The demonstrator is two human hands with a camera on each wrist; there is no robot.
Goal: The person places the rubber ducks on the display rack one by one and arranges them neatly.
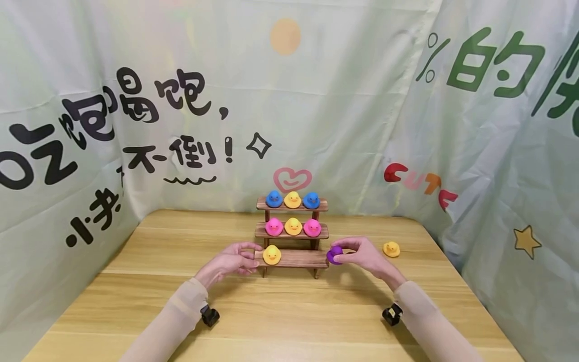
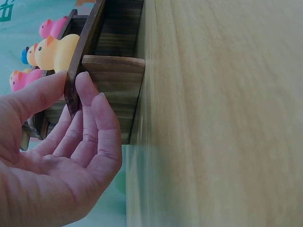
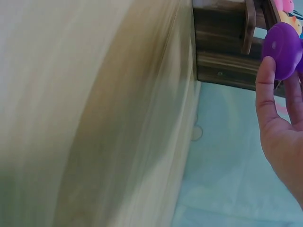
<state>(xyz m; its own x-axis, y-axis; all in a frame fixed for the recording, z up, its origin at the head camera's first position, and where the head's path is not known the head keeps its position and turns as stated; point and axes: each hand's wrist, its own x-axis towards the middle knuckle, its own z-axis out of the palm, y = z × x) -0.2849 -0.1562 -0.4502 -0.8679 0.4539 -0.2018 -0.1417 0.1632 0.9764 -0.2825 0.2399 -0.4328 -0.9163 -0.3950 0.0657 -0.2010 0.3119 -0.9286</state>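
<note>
A small three-step wooden stand (image 1: 298,258) stands on the table with rubber ducks on its steps. My left hand (image 1: 237,257) pinches the left end of its lowest step; the left wrist view shows the thumb against one face of the plank (image 2: 81,61) and fingertips behind the other. Beside the thumb sits a yellow duck (image 1: 272,255), at that step's left side. My right hand (image 1: 364,255) grips a purple rubber duck (image 1: 335,255) between thumb and fingers, at the right end of the same step. Seen from the right wrist, the purple duck's (image 3: 282,51) flat underside faces the camera.
Blue duck (image 1: 273,199), yellow duck (image 1: 292,200) and blue duck (image 1: 311,201) line the top step; two pink ducks flank a yellow duck (image 1: 293,226) on the middle one. Another yellow duck (image 1: 391,249) lies on the table at right. Printed cloth (image 1: 344,125) hangs behind.
</note>
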